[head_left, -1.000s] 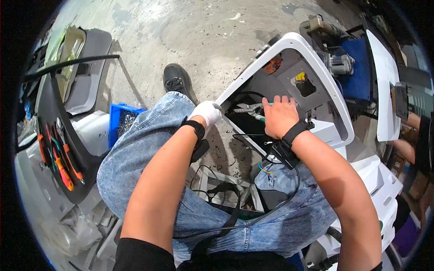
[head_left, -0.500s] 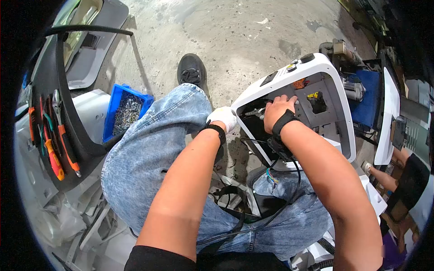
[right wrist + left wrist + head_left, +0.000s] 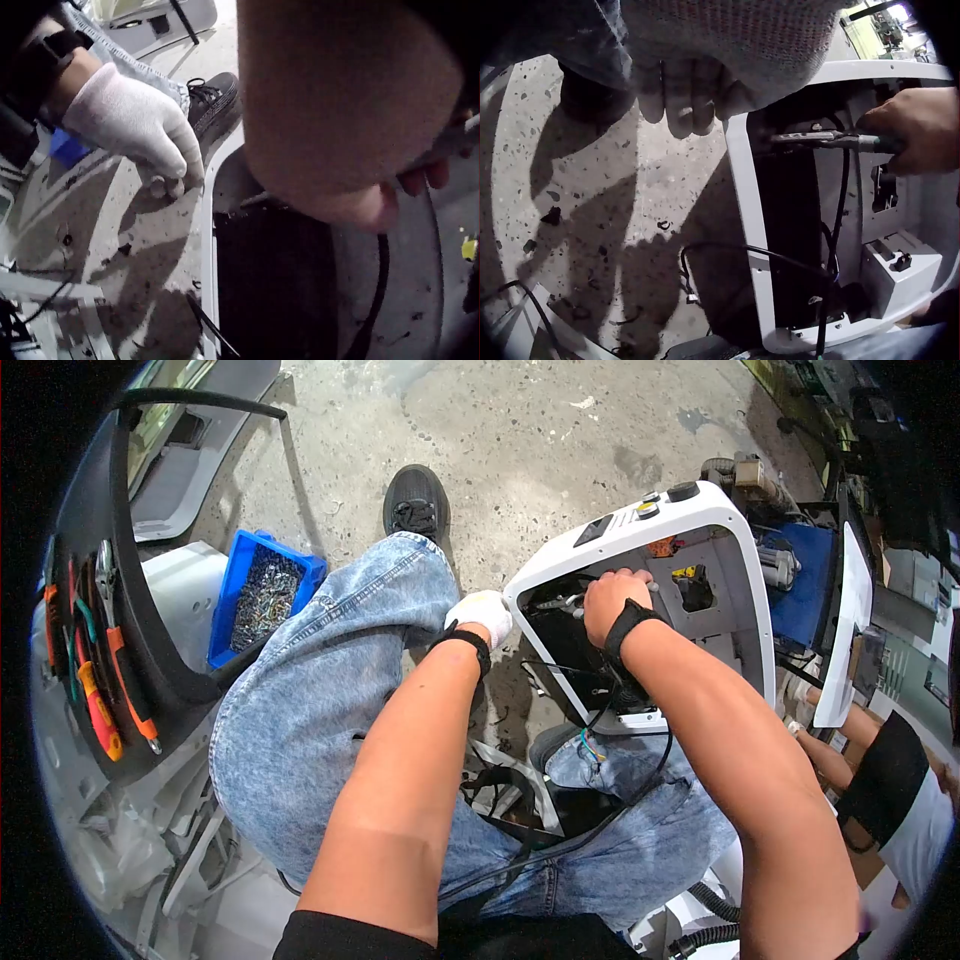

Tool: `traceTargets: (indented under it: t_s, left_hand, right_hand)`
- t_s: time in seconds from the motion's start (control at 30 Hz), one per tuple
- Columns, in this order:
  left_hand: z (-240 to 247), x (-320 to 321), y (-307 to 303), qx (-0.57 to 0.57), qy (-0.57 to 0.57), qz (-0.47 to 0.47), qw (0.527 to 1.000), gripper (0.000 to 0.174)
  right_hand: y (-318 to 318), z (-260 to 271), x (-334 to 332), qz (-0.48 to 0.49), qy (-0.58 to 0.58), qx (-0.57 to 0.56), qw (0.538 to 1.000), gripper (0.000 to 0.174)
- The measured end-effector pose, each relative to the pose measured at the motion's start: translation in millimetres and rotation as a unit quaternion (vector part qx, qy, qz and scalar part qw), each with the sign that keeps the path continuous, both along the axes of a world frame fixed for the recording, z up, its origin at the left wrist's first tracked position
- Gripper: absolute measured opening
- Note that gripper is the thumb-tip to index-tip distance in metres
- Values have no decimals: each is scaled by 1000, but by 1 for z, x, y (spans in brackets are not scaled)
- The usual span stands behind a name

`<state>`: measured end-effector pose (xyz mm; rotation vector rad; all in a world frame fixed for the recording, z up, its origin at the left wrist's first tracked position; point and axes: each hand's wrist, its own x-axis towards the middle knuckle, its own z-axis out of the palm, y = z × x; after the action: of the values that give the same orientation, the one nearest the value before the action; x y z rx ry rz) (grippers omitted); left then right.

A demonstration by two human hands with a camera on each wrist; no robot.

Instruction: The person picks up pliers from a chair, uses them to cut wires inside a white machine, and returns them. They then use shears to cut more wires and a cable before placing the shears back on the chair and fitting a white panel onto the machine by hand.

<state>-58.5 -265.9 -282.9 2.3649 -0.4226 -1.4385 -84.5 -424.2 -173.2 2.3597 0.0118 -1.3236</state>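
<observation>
The bare right hand (image 3: 612,605) is inside an open white housing (image 3: 765,630), its fingers curled around locking pliers (image 3: 560,603). In the left wrist view, the metal jaws of the pliers (image 3: 806,138) point at the housing's near corner, and a green grip shows by the right hand (image 3: 922,131). A white glove covers the left hand (image 3: 482,617), which lies against the outside of that corner. From the right wrist view, the gloved left hand (image 3: 139,120) has bent fingers and touches the housing's rim (image 3: 209,225). Whatever sits between its fingertips and the wall is hidden.
A blue bin (image 3: 232,595) of small metal parts stands left of the knee. Pliers and screwdrivers (image 3: 100,710) lie on a black panel. Black cables (image 3: 668,745) cross the lap from the housing. Another person (image 3: 885,780) is at the right edge.
The head view has shifted, and the housing's outer face with its buttons has come into view. The right hand's fingers, spread earlier, are now curled closer around the pliers. The left hand stays at the corner.
</observation>
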Motion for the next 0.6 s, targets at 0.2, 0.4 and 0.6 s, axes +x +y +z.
traceTargets:
  t_s: [0.2, 0.4, 0.6]
  left_hand:
    - [-13, -4, 0, -7, -13, -32, 999, 30]
    - [-12, -1, 2, -1, -5, -24, 1000, 30]
    - [-15, -1, 2, 10, 0, -16, 1000, 30]
  right_hand:
    - [0, -6, -2, -78, -22, -15, 997, 32]
    - [-6, -1, -3, -47, -10, 10, 999, 35]
    - [-6, -4, 0, -37, -9, 21, 999, 34]
